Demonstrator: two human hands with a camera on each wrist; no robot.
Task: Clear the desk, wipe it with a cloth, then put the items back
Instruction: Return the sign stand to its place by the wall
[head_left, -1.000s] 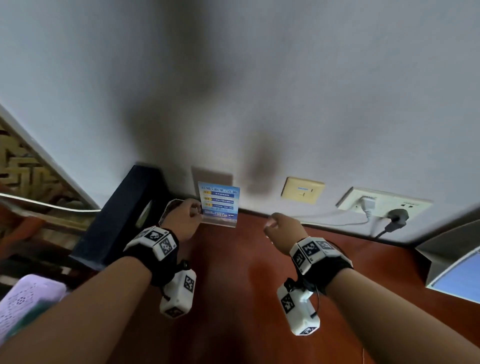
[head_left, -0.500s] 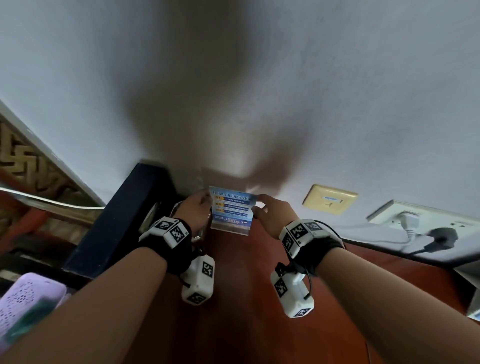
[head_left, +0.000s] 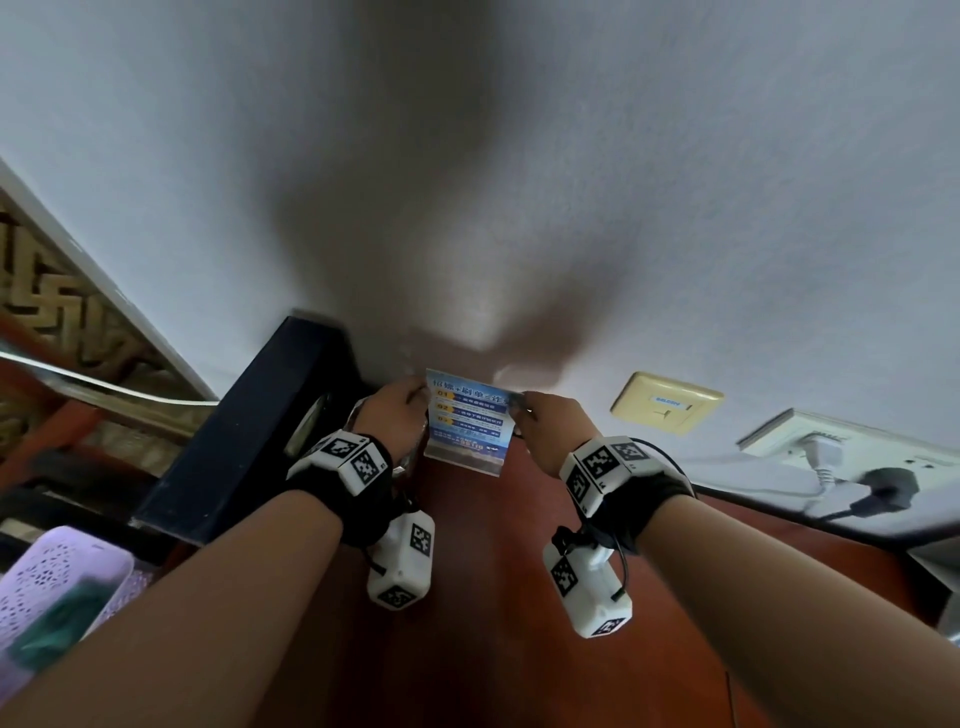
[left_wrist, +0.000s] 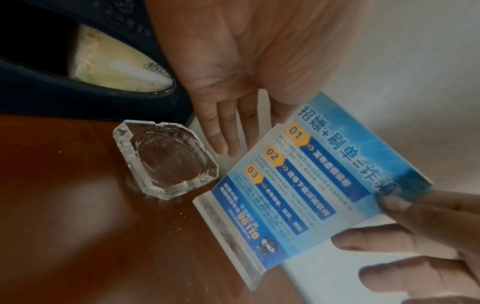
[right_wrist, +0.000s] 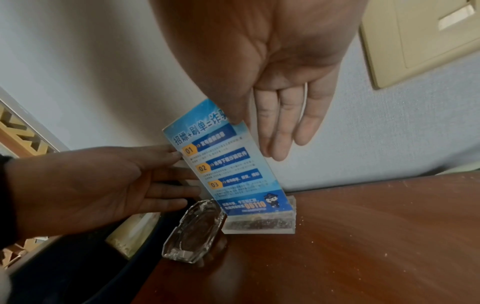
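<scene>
The right hand (head_left: 550, 431) pinches the top right corner of the sign (head_left: 467, 426), thumb on the printed face, its fingers (right_wrist: 283, 127) straight and pressed together behind the panel. The left hand (head_left: 395, 415) pinches the left edge the same way, thumb near the "01", fingers (left_wrist: 221, 127) straight and slightly spread behind. The sign is a clear acrylic stand with a thick base speckled dark inside. It holds a blue leaflet with a white Chinese headline, orange tabs 01, 02 and 03 beside dark-blue bars, a yellow "96110" and a cartoon officer at the foot. Its base rests on the red-brown counter (head_left: 493, 597) at the back edge, against the wall (head_left: 519, 156), just beside a cut-glass ashtray (left_wrist: 166, 158), with a dark box (head_left: 234, 431) at the back left corner. The small print is too blurred to read, the panel hides most of the fingertips behind it, and in the head view the left wrist covers nearly all of the ashtray. A second ago only the left hand held the sign, while the right hung curled, apart from it.
</scene>
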